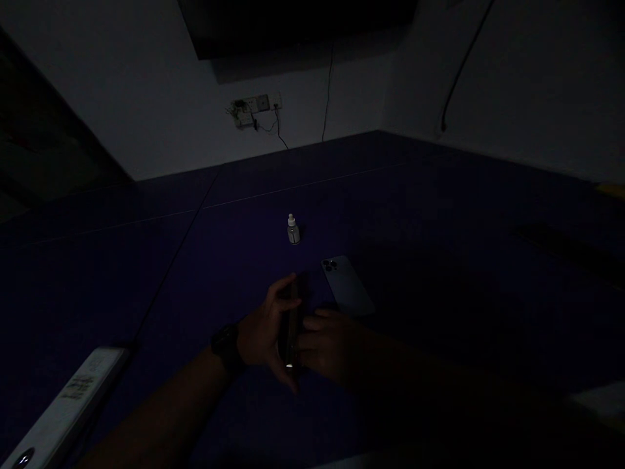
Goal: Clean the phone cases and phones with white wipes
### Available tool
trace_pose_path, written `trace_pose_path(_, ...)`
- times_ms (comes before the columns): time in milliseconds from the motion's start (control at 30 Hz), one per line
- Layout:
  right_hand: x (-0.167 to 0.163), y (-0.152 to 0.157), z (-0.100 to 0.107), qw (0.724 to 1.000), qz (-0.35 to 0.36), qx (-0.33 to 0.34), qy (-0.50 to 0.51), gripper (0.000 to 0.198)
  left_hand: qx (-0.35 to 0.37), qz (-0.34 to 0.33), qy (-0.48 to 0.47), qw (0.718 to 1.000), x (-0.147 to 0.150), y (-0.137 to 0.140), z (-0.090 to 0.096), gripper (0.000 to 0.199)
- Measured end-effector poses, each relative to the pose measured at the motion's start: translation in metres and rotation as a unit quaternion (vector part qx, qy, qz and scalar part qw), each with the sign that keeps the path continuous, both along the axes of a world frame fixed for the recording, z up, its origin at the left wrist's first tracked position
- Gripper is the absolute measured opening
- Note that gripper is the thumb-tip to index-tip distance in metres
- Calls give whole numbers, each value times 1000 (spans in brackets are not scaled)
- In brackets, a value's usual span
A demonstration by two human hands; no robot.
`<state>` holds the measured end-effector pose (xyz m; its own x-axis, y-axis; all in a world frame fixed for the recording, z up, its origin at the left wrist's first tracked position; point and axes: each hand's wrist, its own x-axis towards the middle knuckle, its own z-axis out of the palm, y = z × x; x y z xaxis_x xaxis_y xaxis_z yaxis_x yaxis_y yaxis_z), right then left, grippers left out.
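Note:
In the dim head view, my left hand [260, 333] is wrapped round a dark, slim, phone-like object [291, 329] turned on its edge. A bright glint shows at its near end. My right hand [328, 344] has its fingers curled and pressed against the right side of that object; the fingertips are hard to see in the dark. Just beyond my right hand, a light blue smartphone [350, 288] lies with its camera side up. Farther back stands a small clear dropper bottle [293, 233] with a white top. A dark watch [227, 346] is on my left wrist.
Everything rests on a dark blue surface [234, 260]. A white power strip [63, 407] lies at the lower left, a cord running back from it. Wall sockets [263, 102] with plugged cables sit below a dark screen [303, 26]. A dark flat shape [571, 251] is at the right.

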<state>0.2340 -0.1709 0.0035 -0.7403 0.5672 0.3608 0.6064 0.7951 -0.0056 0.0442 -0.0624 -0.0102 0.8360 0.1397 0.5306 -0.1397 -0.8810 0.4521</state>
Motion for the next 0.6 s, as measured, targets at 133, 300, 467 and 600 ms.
trace_pose_path(133, 0, -1, 2, 1000, 11, 7, -9, 13, 0, -2, -1, 1000, 0, -1, 0, 140)
trace_pose_path(300, 1, -6, 10, 999, 47, -5, -6, 9, 3, 8, -5, 1000, 1, 0, 0, 135)
trace_pose_path(467, 4, 7, -4, 1000, -11, 8, -6, 12, 4, -8, -7, 1000, 0, 1, -3, 138)
trace_pose_path(600, 3, 3, 1, 999, 34, 1, -12, 13, -12, 9, 2, 1000, -3, 2, -7, 138)
